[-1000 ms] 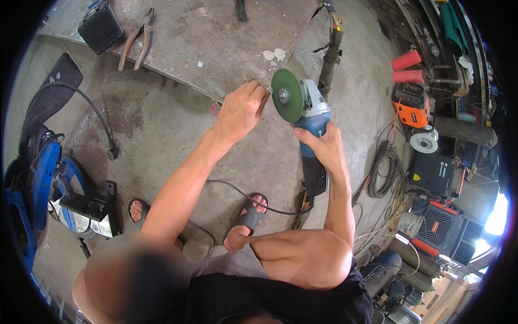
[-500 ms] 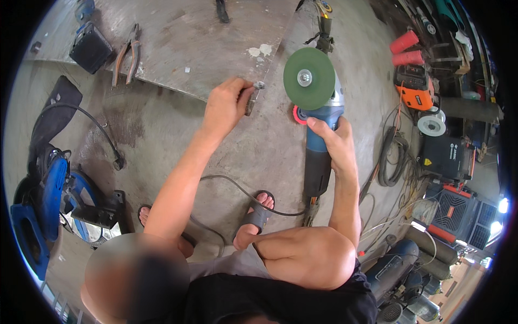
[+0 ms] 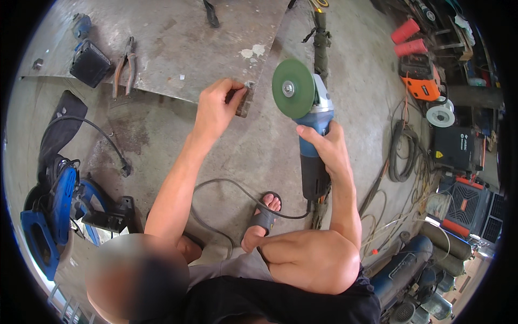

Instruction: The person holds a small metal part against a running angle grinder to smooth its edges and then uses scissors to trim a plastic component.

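My right hand [image 3: 327, 143] is wrapped round the blue-and-black body of an angle grinder [image 3: 313, 175], its thumb across the blue casing. The grinder stands nearly upright, its green disc [image 3: 294, 89] facing me, apart from the metal sheet. My left hand [image 3: 217, 105] is closed, thumb and fingers pinching a small dark metal piece [image 3: 244, 105] at the right corner of the large grey metal sheet [image 3: 178, 48]. The fingers hide part of this piece. From the grinder's base a black cord [image 3: 248, 197] loops past my sandalled foot.
Pliers [image 3: 125, 69] and a black battery-like block [image 3: 90, 63] lie on the sheet. A blue machine [image 3: 62, 210] stands at left. Cables [image 3: 404, 154], an orange-and-black machine [image 3: 423, 86], red cylinders [image 3: 408, 40] and gas cylinders [image 3: 402, 270] line the right side.
The grinder has turned, so its disc shows narrower, and the red part beside it is out of sight. More of the dark metal piece shows by my left hand. The view has shifted slightly.
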Tool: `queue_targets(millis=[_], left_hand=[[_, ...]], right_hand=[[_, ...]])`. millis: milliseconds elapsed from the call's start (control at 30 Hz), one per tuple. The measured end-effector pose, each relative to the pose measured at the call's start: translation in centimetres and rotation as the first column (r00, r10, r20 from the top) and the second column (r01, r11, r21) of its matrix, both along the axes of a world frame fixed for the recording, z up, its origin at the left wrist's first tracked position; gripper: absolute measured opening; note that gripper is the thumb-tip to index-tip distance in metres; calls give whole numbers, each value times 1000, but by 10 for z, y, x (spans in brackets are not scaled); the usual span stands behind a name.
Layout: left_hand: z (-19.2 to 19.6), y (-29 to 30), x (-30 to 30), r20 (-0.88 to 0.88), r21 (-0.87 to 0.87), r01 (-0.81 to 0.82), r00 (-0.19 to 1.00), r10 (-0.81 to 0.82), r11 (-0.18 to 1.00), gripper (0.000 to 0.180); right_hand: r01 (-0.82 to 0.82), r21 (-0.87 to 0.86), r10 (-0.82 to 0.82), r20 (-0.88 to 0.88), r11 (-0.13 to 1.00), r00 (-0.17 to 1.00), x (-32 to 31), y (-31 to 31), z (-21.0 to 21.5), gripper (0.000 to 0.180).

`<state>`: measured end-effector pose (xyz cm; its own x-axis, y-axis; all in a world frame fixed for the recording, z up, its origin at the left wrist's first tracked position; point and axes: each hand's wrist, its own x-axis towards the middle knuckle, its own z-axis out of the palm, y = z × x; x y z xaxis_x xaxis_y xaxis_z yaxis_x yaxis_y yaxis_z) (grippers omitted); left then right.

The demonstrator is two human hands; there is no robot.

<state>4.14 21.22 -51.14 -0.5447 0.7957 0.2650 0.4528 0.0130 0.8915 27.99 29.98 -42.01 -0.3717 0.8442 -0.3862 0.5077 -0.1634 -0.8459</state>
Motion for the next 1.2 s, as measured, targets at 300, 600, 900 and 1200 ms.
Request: queue_targets(millis=[300, 600, 900, 1200], left_hand=[[-3, -3, 6, -460, 81, -36, 885, 69, 996, 18], [9, -10, 2, -264, -63, -55, 964, 36, 997, 19], [14, 7, -46, -213, -140, 349, 903, -373, 926, 31], [21, 17, -71, -164, -292, 447, 847, -505, 846, 30]], right_hand=[[-21, 29, 20, 60, 999, 998, 0, -2, -8, 48], [-35, 15, 34, 70, 999, 997, 2, -1, -12, 49], [-45, -14, 46, 66, 999, 997, 4, -2, -18, 49], [-79, -12, 80, 131, 997, 988, 9, -4, -14, 44]])
